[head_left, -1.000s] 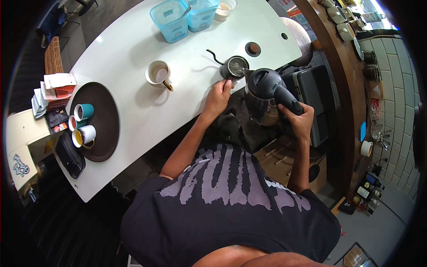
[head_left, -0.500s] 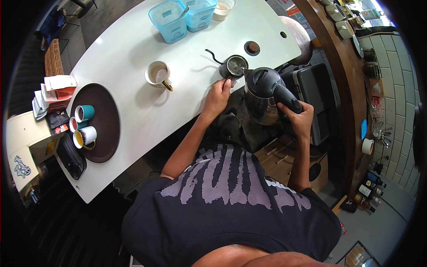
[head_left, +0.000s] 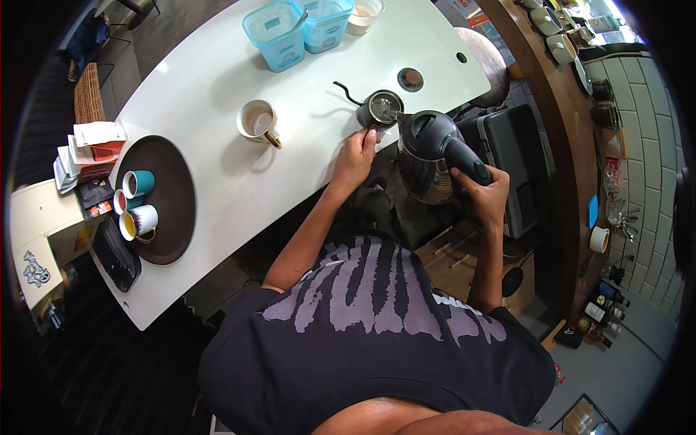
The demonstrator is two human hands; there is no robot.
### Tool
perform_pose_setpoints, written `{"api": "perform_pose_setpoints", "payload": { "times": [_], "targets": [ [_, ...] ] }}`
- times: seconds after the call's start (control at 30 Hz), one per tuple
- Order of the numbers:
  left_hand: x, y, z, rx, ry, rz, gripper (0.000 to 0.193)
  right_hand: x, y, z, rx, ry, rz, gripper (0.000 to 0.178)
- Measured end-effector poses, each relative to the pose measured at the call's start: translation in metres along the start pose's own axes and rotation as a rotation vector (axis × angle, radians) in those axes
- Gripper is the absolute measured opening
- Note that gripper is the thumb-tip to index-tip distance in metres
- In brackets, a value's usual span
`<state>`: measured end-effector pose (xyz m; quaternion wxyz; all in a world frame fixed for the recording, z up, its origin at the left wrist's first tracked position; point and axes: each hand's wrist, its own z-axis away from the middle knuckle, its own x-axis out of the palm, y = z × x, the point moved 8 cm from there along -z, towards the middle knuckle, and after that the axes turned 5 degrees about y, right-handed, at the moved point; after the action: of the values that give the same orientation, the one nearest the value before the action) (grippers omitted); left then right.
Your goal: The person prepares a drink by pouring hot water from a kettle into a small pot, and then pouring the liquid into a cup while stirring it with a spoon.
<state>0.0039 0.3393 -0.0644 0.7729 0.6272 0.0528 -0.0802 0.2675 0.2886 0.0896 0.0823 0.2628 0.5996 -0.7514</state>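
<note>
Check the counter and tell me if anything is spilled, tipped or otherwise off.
Nothing stands out. The right hand tilts the black kettle over the small open gooseneck pot, which the left hand steadies. No puddle shows on the white counter. The cup and the mugs on the dark tray stand upright.

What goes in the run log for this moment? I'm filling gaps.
right hand: grips kettle, tilted over small pot | left hand: at the pot's handle | counter: cup apart
</note>
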Motion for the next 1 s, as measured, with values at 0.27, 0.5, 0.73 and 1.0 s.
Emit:
{"api": "perform_pose_setpoints", "payload": {
  "times": [0.27, 0.5, 0.73, 1.0],
  "targets": [
    [-0.0003, 0.0011, -0.0001, -0.008, 0.001, 0.005, 0.049, -0.0007, 0.0015, -0.0020, -0.015, -0.005, 0.050, 0.029],
    [-0.0003, 0.0031, 0.0005, -0.005, 0.003, -0.004, 0.049, -0.0001, 0.0002, -0.0023, -0.004, -0.016, 0.052, 0.029],
    [-0.0005, 0.0042, 0.0007, -0.003, 0.013, -0.023, 0.050, -0.0007, -0.0011, -0.0013, -0.011, -0.014, 0.028, 0.029],
    [0.0007, 0.0023, 0.0009, -0.007, 0.015, -0.027, 0.050, -0.0011, -0.0016, -0.0011, -0.011, -0.011, 0.045, 0.030]
  ]
}}
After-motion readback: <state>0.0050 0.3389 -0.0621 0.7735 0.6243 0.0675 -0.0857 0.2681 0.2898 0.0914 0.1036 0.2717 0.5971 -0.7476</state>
